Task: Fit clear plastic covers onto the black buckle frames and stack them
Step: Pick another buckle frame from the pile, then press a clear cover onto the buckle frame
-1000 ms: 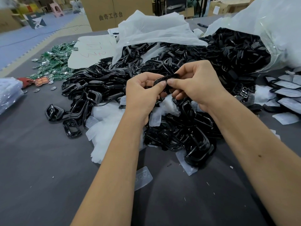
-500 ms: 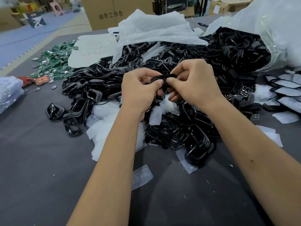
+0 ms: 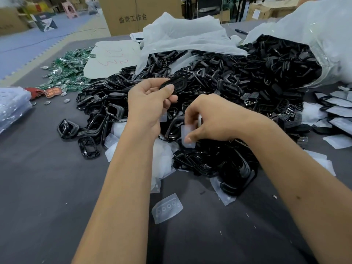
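My left hand (image 3: 150, 103) grips a black buckle frame (image 3: 176, 85) above a big heap of black frames (image 3: 228, 88). Lower and to the right, my right hand (image 3: 211, 119) pinches a clear plastic cover (image 3: 187, 135) at the near side of the heap. The two hands are apart. More clear covers (image 3: 162, 161) lie loose under my left forearm, and one clear cover (image 3: 167, 208) lies alone on the grey table (image 3: 47, 187) in front. Frames with covers on them (image 3: 337, 111) lie at the right edge.
A clear bag (image 3: 327, 44) spills black frames at the back right. White plastic sheeting (image 3: 182, 35) lies behind the heap. Green parts (image 3: 70, 71) are scattered at the back left, a stack of clear bags (image 3: 13, 107) at the left edge, cardboard boxes (image 3: 133, 14) beyond.
Both hands held one black frame together before. Now my right hand has let go, dropped toward the near side of the heap and pinched a clear cover; my left hand keeps the frame.
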`<state>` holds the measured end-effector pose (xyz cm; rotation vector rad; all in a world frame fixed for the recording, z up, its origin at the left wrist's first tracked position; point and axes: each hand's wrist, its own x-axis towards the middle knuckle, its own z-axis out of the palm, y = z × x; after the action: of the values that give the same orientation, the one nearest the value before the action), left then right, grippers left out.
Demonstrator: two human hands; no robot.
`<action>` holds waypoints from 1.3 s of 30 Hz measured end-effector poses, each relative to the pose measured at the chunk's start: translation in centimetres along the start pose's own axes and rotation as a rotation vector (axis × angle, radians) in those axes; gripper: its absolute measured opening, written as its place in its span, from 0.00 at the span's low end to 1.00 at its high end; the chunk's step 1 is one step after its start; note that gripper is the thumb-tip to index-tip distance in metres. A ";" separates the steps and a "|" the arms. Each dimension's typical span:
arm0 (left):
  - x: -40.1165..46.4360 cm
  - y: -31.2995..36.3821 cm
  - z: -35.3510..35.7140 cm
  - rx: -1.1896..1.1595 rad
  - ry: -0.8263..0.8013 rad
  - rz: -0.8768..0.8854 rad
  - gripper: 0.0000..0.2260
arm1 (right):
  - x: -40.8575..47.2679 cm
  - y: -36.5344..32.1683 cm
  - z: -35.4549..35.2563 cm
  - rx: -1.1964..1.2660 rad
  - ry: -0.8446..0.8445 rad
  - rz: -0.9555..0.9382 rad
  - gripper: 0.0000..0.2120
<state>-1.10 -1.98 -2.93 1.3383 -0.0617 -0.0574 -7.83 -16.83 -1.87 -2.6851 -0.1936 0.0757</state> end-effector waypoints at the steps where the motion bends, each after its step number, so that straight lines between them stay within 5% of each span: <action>1: 0.0 0.1 0.0 -0.020 -0.005 -0.015 0.07 | -0.1 0.3 -0.3 0.037 0.027 -0.021 0.09; 8: -0.2 0.1 0.0 -0.034 -0.041 -0.015 0.07 | -0.5 2.3 -0.8 0.783 0.230 0.046 0.12; 16: -0.6 -0.2 0.6 0.040 -0.154 0.035 0.07 | 0.2 3.6 -0.7 1.046 0.519 0.208 0.07; 21: -0.9 -0.3 1.1 0.026 -0.228 0.004 0.07 | 0.2 3.1 -0.9 1.286 0.350 0.171 0.12; 26: -1.0 -0.6 1.3 0.037 -0.264 -0.006 0.08 | 0.1 3.4 -0.5 1.167 0.411 0.081 0.05; 32: -1.4 -0.8 1.6 0.149 -0.253 0.062 0.09 | 0.2 3.6 -0.2 1.020 0.556 0.122 0.07; 39: -1.1 -1.0 1.6 0.129 -0.137 0.049 0.11 | 0.6 4.5 -0.5 0.925 0.541 0.160 0.08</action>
<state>-2.36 -3.65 -3.50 1.4598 -0.2166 -0.1052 -6.59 -20.94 -3.40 -1.7088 0.1905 -0.4089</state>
